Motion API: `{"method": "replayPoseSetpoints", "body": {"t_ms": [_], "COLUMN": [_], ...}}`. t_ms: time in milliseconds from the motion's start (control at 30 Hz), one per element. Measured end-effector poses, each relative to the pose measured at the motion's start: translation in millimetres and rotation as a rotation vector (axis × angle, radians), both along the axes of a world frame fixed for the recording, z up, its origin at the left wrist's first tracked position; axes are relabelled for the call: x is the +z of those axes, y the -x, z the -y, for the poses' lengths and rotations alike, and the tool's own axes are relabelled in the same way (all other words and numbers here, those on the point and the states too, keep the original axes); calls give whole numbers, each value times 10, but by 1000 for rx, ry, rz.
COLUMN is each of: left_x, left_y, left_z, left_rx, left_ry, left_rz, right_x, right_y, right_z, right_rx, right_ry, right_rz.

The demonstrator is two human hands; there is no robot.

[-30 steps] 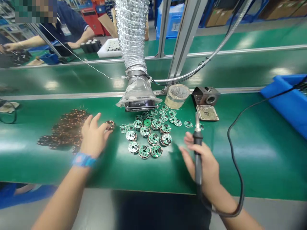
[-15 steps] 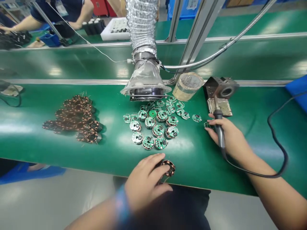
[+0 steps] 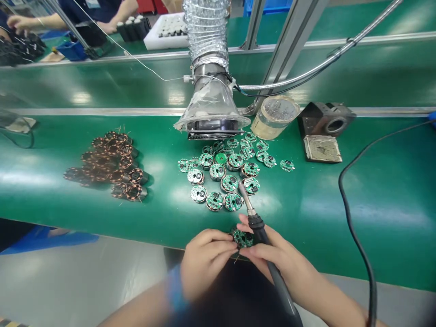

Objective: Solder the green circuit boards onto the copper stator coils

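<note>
My left hand (image 3: 207,254) pinches a copper-wound motor stator, mostly hidden behind the fingers, at the table's front edge. A round green circuit board (image 3: 244,238) lies over that stator, with my right fingertips at its edge. My right hand (image 3: 289,259) also grips a soldering iron (image 3: 261,229), whose metal tip points away from me toward the group of boards. Beyond the hands stand several stators topped with boards (image 3: 233,201), and flat loose boards (image 3: 287,165) lie behind and to the right of them. A heap of bare copper-wound stators (image 3: 114,159) rests on the left.
A fume extractor hood (image 3: 213,106) hangs over the boards. Behind are a round tub (image 3: 275,116) and an iron stand (image 3: 325,119) with a sponge (image 3: 322,149). The iron's black cable (image 3: 350,213) loops on the right. A co-worker's arms (image 3: 44,22) show across the bench.
My right hand has moved left from beside the iron stand, bringing the soldering iron and a circuit board to the stator. My left hand's fingers have closed on the stator.
</note>
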State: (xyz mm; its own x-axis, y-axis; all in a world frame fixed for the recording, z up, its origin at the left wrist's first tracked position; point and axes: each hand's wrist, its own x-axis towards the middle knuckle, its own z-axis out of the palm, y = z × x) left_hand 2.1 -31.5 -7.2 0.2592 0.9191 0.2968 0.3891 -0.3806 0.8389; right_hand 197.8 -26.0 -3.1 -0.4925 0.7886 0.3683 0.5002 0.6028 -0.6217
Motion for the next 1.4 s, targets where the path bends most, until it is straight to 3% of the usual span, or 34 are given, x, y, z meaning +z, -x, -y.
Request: {"method": "replayPoseSetpoints", "body": {"t_ms": [100,200,300,367,500,600,667,767,833,900,1100,1233,1400], "left_x": [45,63,62,65,83,77,61,41,40,50,82,42,-2], "left_y": [-70,-125,-133,-104,5,67,82,69,49,30,10,13,22], "left_z": [-15,-24,-33,-38,-50,-44,-25,2,-2,-26,-83,-72,-73], "left_rx": [143,257,287,221,-6,-54,20,180,202,180,135,102,85], "left_ry": [223,385,443,385,97,52,154,448,604,653,521,344,244], "left_rz": [117,159,179,132,-152,-196,-92,100,184,207,39,-113,-145], "right_x": [-106,-178,-193,-193,-202,-190,-157,-66,18,111,297,263,248], "right_y": [-20,-26,-8,8,47,72,63,-2,-60,-107,-168,-197,-182], "right_z": [-1,21,45,54,54,45,42,51,70,98,182,207,216], "right_rx": [134,116,81,65,52,7,-32,-41,-41,-55,-57,-42,-28], "right_ry": [50,27,10,5,-23,-55,-61,-78,-104,-118,-124,-109,-100], "right_rz": [-20,-43,-50,-58,-67,-103,-133,-128,-126,-148,-149,-110,-61]}}
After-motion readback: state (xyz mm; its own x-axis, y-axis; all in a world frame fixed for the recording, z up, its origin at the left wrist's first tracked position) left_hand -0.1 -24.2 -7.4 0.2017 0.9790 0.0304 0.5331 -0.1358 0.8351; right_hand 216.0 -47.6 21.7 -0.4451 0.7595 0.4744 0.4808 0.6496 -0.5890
